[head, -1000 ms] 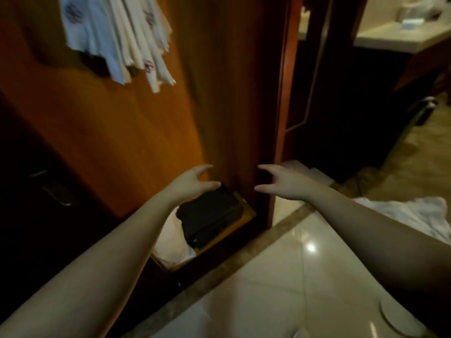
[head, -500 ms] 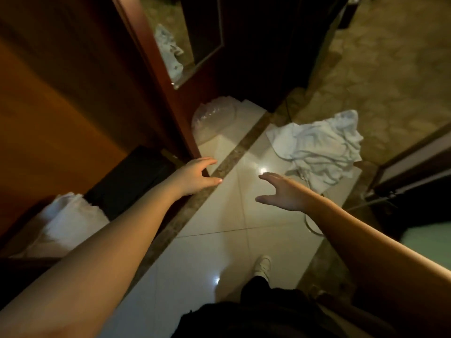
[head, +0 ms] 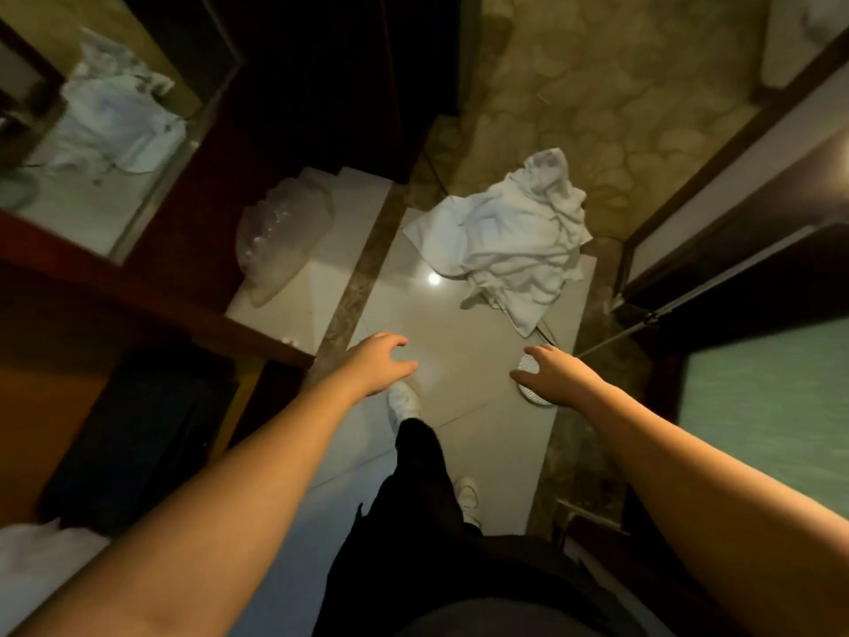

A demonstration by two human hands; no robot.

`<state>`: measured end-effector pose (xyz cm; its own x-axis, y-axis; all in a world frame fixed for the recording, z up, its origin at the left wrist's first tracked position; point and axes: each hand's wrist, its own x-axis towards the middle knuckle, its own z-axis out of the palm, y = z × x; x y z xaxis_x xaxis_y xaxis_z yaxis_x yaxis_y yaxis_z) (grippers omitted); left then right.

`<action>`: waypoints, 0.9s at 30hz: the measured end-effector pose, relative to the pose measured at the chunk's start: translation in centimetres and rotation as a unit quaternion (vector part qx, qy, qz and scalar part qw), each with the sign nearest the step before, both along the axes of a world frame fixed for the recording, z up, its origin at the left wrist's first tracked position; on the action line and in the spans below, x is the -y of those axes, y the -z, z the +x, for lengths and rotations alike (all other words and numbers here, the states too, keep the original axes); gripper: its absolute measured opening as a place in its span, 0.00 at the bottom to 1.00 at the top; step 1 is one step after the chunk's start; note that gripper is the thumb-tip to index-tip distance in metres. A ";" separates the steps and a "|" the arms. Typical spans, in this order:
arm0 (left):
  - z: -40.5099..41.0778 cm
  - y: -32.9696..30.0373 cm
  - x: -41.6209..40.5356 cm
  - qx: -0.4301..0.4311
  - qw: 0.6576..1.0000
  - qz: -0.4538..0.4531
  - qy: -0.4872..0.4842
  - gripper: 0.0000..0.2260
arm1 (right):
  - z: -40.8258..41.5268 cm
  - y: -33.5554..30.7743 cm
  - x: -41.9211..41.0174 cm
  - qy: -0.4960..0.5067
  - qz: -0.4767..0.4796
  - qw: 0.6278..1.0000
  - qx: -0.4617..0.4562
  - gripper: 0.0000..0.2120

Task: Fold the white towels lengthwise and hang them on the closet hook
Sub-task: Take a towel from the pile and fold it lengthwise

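Head view: left hand (head: 379, 363) and right hand (head: 553, 374), fingers loosely spread and holding nothing, hover near crumpled white towels (head: 510, 236).

Crumpled cloth towels (head: 510, 236), glossy tiles (head: 459, 333)

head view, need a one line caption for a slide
Both hands, left hand and right hand, reach out empty above the tiled floor toward a crumpled white towel pile.

Floor drain (head: 528, 379) — half under right hand (head: 553, 377)
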<state>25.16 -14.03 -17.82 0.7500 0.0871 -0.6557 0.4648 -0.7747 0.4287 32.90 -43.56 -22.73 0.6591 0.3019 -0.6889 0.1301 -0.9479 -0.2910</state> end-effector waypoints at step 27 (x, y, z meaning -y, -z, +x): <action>43.4 37.8 -3.7 -0.160 0.987 -0.005 0.017 0.16 | 38.8 31.6 -3.5 0.190 0.001 0.973 -0.130 0.28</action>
